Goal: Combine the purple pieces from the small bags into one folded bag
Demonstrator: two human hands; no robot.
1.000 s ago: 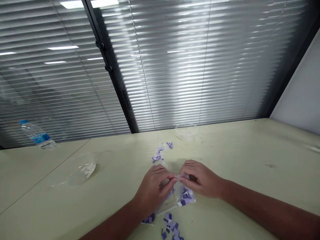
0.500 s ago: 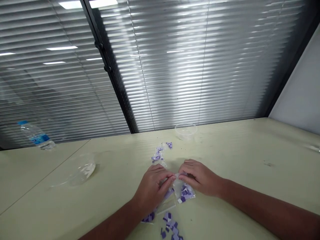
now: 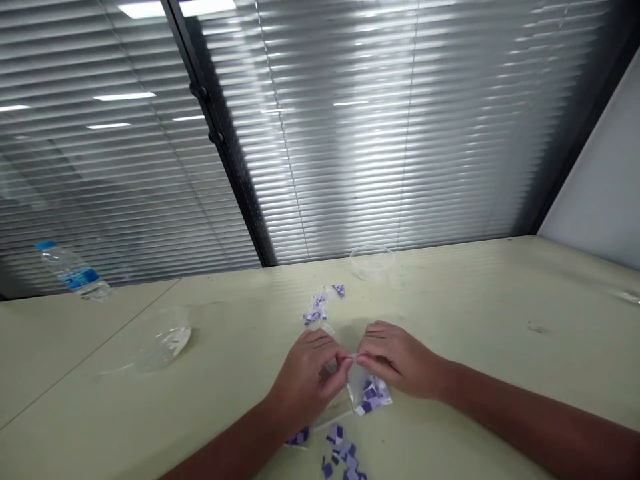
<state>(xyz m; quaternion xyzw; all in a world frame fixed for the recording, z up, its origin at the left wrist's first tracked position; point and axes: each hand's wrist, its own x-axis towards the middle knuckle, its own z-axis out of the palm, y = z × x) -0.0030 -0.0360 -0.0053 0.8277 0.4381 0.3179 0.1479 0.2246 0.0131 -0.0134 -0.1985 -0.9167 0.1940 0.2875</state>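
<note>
Single head view: looks forward and down from above my pale yellow-green desk (image 3: 465, 320), facing silver slatted blinds (image 3: 350, 153).

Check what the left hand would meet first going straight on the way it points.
The right hand, most likely: its fingers face the left hand across a small gap at the top of the clear bag. Exact depth is unclear.

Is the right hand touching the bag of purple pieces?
Touching. The head view shows the right hand with its thumb and finger closed on the top edge of the bag.
</note>
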